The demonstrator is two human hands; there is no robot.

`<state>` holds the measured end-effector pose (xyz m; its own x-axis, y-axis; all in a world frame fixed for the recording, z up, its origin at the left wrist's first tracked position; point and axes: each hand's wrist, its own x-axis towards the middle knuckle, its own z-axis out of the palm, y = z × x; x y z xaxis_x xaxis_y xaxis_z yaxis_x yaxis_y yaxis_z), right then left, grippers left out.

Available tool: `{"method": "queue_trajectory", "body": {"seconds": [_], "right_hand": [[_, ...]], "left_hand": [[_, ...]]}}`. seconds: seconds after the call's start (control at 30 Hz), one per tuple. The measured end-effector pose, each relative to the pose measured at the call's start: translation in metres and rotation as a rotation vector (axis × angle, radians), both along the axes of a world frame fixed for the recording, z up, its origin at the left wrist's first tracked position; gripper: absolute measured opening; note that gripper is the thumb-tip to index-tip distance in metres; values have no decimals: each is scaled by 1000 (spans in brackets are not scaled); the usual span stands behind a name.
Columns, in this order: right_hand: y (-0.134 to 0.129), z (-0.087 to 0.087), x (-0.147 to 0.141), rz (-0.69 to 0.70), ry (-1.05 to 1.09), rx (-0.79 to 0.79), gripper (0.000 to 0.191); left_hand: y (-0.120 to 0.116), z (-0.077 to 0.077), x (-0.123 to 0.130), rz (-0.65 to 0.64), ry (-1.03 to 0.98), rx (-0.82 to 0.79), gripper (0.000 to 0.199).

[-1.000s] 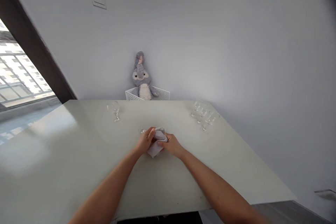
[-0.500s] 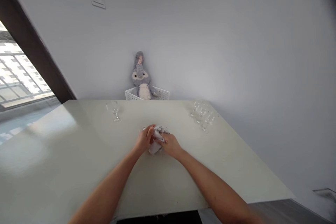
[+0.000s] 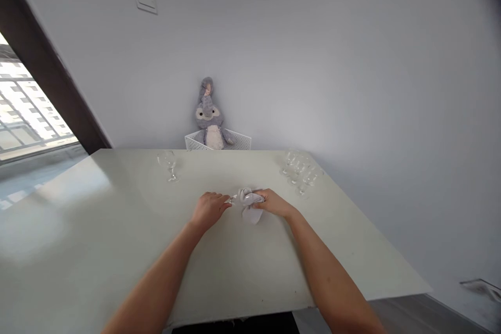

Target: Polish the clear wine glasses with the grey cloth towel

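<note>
Between my hands is a crumpled pale cloth [image 3: 252,214], low over the middle of the table. My right hand [image 3: 268,202] is closed on its right side. My left hand [image 3: 211,209] has thumb and fingers pinched at the left end of a clear, shiny piece that looks like the foot or stem of a glass; the cloth covers the rest. One stemmed glass [image 3: 171,167] stands at the back left. Several more stemmed glasses [image 3: 299,168] stand grouped at the back right.
The pale table [image 3: 133,250] reaches the wall. Behind its far edge a grey and white plush toy [image 3: 214,135] sits in a white perforated basket [image 3: 243,141]. A dark frame and a railing are at the left.
My hands have moved apart, the right one further right with the cloth. My left hand has shifted slightly left, off the cloth, and the clear piece now shows between them.
</note>
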<state>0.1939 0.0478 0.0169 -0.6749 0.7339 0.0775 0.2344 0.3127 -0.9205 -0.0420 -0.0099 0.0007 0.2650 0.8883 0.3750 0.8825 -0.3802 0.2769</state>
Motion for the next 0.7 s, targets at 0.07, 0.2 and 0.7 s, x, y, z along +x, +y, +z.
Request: {"method": "queue_trajectory", "body": {"seconds": [0.07,0.2,0.7], "right_hand": [[7,3,9,-176,-17,121,17],[6,6,7,-488,29,335,24],[-10,-4,-27,-378,295,-231,33]], "left_hand": [[1,1,-6,82,22,-33,29],[3,4,-16,260,-23,-88,30],[-7,-1,19,-95,92,112,30]]}}
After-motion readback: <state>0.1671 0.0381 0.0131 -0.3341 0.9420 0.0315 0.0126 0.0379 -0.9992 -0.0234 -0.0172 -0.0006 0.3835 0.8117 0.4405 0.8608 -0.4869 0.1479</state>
